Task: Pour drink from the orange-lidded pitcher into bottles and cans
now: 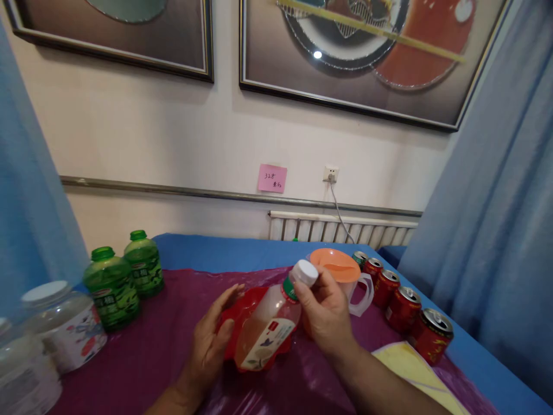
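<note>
Your right hand (326, 314) pinches the tilted bottle (270, 325) by its neck, lower centre of frame, red bowl (248, 302) behind or beneath, left hand (207, 346) half-curled, empty, alongside; pick-up looks done, white cap (306, 272) on, bottle not yet released.

Tilted, white-capped clear bottle (268, 329)
Part-full of amber liquid, leaning over a red dish (242, 305); from here, perhaps touching it.

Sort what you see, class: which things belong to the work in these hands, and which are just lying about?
Likely in use:
- white-capped bottle, held near its cap by the right hand; left hand open nearby
- red bowl behind the bottle

Apparently lying about:
- green bottles
- white-lidded jar
- orange-lidded pitcher
- cans
- yellow cloth
</note>
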### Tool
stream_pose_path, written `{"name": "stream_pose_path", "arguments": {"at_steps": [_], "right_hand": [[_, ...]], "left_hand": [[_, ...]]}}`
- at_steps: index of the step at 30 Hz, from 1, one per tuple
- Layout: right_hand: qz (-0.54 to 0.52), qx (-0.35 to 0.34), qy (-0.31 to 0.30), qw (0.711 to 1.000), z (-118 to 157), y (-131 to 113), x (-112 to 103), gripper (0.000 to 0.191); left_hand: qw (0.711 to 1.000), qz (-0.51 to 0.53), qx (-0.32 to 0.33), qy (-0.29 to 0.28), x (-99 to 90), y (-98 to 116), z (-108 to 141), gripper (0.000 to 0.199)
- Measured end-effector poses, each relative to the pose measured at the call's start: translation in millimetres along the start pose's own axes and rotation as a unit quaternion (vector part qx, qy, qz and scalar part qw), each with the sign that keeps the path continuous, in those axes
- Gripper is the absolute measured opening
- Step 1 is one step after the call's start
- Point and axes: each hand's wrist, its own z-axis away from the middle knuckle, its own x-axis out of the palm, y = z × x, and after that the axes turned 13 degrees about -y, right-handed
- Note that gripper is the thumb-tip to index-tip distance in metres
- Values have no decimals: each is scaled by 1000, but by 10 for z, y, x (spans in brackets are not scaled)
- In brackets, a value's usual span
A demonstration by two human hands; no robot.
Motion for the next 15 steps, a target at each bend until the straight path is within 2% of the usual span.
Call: {"name": "stream_pose_path", "arguments": {"at_steps": [3, 7, 12, 15], "right_hand": [[-14, 19, 29, 999, -83, -302, -255, 36], [22, 46, 49, 997, -167, -794, -782, 38], [145, 46, 108, 982, -342, -1340, -1478, 38], [228, 18, 159, 960, -502, -1489, -1784, 38]], "left_hand": [[999, 25, -37, 21, -3, -51, -58, 54], [998, 22, -54, 23, 25, -104, -104, 50], [998, -31, -53, 8, 23, -227, -142, 45], [996, -71, -56, 7, -4, -284, -173, 43]]}}
